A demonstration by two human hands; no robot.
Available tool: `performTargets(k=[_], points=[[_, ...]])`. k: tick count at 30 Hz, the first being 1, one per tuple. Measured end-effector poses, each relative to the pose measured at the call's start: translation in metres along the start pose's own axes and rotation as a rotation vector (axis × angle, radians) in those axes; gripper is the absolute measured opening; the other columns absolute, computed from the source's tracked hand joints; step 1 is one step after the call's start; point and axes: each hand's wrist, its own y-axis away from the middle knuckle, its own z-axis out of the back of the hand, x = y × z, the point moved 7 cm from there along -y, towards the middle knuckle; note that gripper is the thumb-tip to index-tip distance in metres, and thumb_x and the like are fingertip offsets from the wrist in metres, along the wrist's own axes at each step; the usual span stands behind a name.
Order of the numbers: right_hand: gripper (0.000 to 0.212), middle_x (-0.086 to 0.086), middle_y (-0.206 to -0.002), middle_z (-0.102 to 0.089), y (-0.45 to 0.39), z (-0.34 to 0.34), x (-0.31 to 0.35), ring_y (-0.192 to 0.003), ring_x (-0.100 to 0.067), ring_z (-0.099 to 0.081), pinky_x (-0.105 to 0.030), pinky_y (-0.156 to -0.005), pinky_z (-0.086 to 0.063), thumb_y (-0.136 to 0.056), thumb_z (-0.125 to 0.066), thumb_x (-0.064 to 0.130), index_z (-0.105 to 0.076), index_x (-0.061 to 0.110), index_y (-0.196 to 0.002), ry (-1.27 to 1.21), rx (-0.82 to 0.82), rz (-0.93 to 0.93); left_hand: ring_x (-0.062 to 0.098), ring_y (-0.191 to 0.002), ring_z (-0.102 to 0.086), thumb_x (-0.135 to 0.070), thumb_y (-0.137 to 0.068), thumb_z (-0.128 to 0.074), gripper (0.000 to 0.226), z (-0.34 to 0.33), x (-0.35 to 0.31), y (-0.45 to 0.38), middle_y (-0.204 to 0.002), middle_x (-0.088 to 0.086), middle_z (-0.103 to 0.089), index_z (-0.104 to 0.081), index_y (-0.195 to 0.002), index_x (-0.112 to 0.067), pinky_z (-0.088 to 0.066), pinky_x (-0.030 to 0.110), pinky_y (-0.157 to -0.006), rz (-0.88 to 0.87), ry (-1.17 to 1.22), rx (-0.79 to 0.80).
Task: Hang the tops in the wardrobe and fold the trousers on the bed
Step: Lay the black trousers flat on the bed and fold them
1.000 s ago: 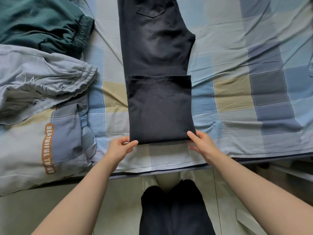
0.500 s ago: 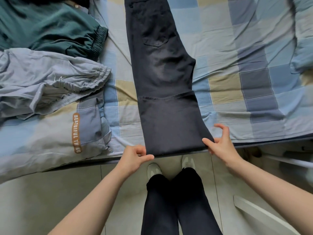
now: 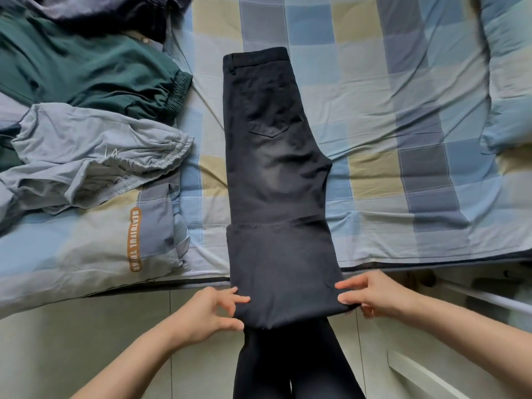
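Dark charcoal trousers (image 3: 276,174) lie lengthwise on the checked bed (image 3: 403,125), waistband far from me and the legs doubled back once. The folded end hangs past the bed's near edge. My left hand (image 3: 213,312) pinches the folded end's left corner between thumb and fingers. On the other side, my right hand (image 3: 374,295) pinches the right corner the same way.
A heap of clothes lies on the bed's left: green trousers (image 3: 86,73), pale grey-blue trousers (image 3: 95,151), and dark fabric (image 3: 115,10) at the top. A patchwork piece with an orange label (image 3: 135,240) lies beneath them. A bluish pillow (image 3: 506,82) lies on the right. My dark-clad legs (image 3: 288,364) stand on pale floor.
The trousers have slid toward me, so the folded end now overhangs the bed edge. Both hands went from touching its corners to pinching them. The waistband has come into view.
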Motion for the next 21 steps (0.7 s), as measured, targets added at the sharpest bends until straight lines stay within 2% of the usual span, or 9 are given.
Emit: performTargets(k=[3,5,9,11,13,16,18,20,21], points=[[0.017,-0.019,-0.071,-0.064,0.002,0.009,0.025,-0.040,-0.011,-0.043,-0.021,-0.047,-0.042,-0.079,-0.074,0.015,-0.069,0.003,-0.090,-0.069,0.194,-0.110,-0.013,-0.100,-0.060,-0.017,-0.081,-0.079,0.040,0.035,-0.017,-0.007,-0.092,-0.022,-0.072,-0.054,-0.050,-0.024,-0.038,0.002,-0.085,0.057,0.249,0.147],[0.018,-0.022,-0.072,-0.058,-0.003,0.031,0.065,-0.045,-0.016,-0.055,-0.025,-0.052,-0.050,-0.083,-0.070,0.015,-0.061,0.000,-0.084,-0.080,0.226,-0.127,-0.007,-0.070,-0.058,-0.027,-0.077,-0.082,0.024,0.081,-0.037,-0.019,-0.070,-0.015,-0.066,-0.069,-0.061,-0.016,-0.040,0.004,-0.068,0.042,0.336,0.075],[0.016,-0.012,-0.054,-0.060,-0.040,0.099,0.199,-0.043,-0.018,-0.061,-0.030,-0.051,-0.058,-0.095,-0.053,0.018,-0.050,0.004,-0.088,-0.281,0.164,0.056,0.010,-0.084,-0.069,-0.028,-0.072,-0.081,0.012,0.193,-0.068,-0.082,-0.084,0.001,-0.073,-0.078,-0.079,-0.018,-0.056,0.023,-0.082,-0.030,0.542,-0.225],[0.019,-0.019,-0.068,-0.067,-0.069,0.136,0.266,-0.054,-0.025,-0.067,-0.035,-0.058,-0.060,-0.100,-0.045,0.026,-0.049,0.008,-0.096,-0.441,0.056,0.256,0.012,-0.092,-0.070,-0.025,-0.087,-0.068,0.011,0.243,-0.074,-0.122,-0.094,-0.002,-0.075,-0.078,-0.085,-0.021,-0.055,0.029,-0.084,-0.065,0.672,-0.413],[0.015,-0.022,-0.081,-0.066,-0.106,0.173,0.310,-0.057,-0.024,-0.066,-0.031,-0.061,-0.059,-0.100,-0.042,0.022,-0.051,0.011,-0.102,-0.534,-0.148,0.416,0.014,-0.108,-0.065,-0.027,-0.097,-0.055,0.016,0.273,-0.060,-0.165,-0.111,-0.005,-0.070,-0.069,-0.100,-0.022,-0.046,0.032,-0.087,0.042,0.753,-0.582],[0.014,-0.015,-0.081,-0.058,-0.160,0.193,0.298,-0.053,-0.017,-0.054,-0.026,-0.056,-0.050,-0.098,-0.036,0.014,-0.050,0.012,-0.095,-0.538,-0.366,0.334,0.023,-0.105,-0.057,-0.029,-0.098,-0.055,0.026,0.250,-0.025,-0.212,-0.126,0.004,-0.058,-0.054,-0.122,-0.020,-0.038,0.032,-0.076,0.360,0.537,-0.584],[0.013,-0.008,-0.076,-0.051,-0.190,0.173,0.255,-0.056,-0.017,-0.048,-0.025,-0.055,-0.043,-0.098,-0.038,0.018,-0.049,0.013,-0.095,-0.296,-0.308,0.163,0.018,-0.088,-0.055,-0.025,-0.094,-0.062,0.024,0.204,-0.011,-0.230,-0.109,0.001,-0.058,-0.052,-0.116,-0.022,-0.038,0.027,-0.067,0.465,0.434,-0.497],[0.015,-0.004,-0.072,-0.047,-0.209,0.144,0.212,-0.056,-0.014,-0.043,-0.023,-0.055,-0.035,-0.096,-0.044,0.022,-0.051,0.015,-0.086,-0.109,-0.203,0.081,0.012,-0.079,-0.056,-0.013,-0.091,-0.066,0.025,0.170,0.001,-0.235,-0.105,0.000,-0.060,-0.050,-0.110,-0.020,-0.046,0.024,-0.065,0.427,0.471,-0.576],[0.014,-0.003,-0.076,-0.050,-0.214,0.132,0.197,-0.060,-0.013,-0.045,-0.024,-0.058,-0.037,-0.096,-0.047,0.024,-0.054,0.015,-0.088,-0.075,-0.180,0.088,0.015,-0.085,-0.060,-0.008,-0.089,-0.066,0.028,0.160,0.011,-0.233,-0.111,0.003,-0.061,-0.051,-0.113,-0.015,-0.049,0.025,-0.072,0.412,0.497,-0.657]])
